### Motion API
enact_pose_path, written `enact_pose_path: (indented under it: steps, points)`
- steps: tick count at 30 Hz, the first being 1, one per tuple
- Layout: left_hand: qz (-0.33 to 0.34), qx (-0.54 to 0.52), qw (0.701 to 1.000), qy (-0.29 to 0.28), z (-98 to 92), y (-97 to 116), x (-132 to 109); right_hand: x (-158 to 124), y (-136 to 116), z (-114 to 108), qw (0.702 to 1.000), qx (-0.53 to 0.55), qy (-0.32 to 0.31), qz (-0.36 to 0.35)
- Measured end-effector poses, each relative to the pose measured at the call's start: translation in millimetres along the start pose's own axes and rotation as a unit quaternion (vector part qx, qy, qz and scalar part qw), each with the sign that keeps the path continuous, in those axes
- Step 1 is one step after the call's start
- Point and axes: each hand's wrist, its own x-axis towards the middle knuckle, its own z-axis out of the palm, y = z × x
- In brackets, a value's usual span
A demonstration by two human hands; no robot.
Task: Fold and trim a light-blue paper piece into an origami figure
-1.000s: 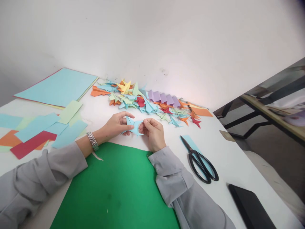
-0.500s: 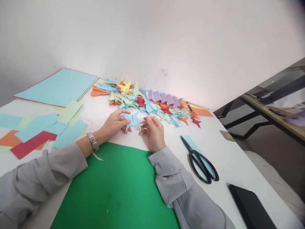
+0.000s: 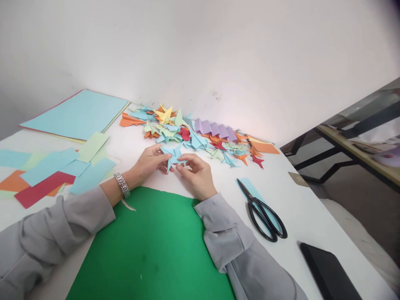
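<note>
A light blue folded paper shape (image 3: 173, 156) with several points is held in the air between my two hands, just past the green sheet (image 3: 153, 246). My left hand (image 3: 152, 162) pinches its left side, thumb on top. From the right, my right hand (image 3: 196, 174) grips its lower right points between thumb and fingers. Behind it lies a heap of folded paper pieces (image 3: 193, 139) in blue, orange, green, red, yellow and purple.
Black-handled scissors (image 3: 262, 210) rest over a blue paper strip (image 3: 250, 187) at right. Nearer me is a black phone-like slab (image 3: 329, 271). Loose coloured paper rectangles (image 3: 46, 179) spread at left, below a stack of large sheets (image 3: 76, 114). A white wall (image 3: 200, 54) stands behind the table.
My right hand has shifted a little left and its fingers have moved further over the blue folded paper, which is slightly turned. My left hand stays nearly in place.
</note>
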Motion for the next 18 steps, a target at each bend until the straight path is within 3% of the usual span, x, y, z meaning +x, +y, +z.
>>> enact_pose_path:
  steps: [7, 13, 18]
  points:
    - [-0.014, 0.039, 0.998, -0.040, -1.9, -2.8, 1.0, 0.2, -1.2, 0.7, 0.999, -0.009, 0.017, 0.033]
    - [-0.005, -0.027, 1.000, 0.005, -4.3, -3.0, 1.1, 2.4, -0.2, -1.2, 0.997, 0.007, 0.062, 0.050]
    - [0.055, 0.009, 0.998, -0.022, -6.2, -2.7, 1.3, 1.6, 0.6, -2.4, 0.997, 0.030, 0.031, 0.063]
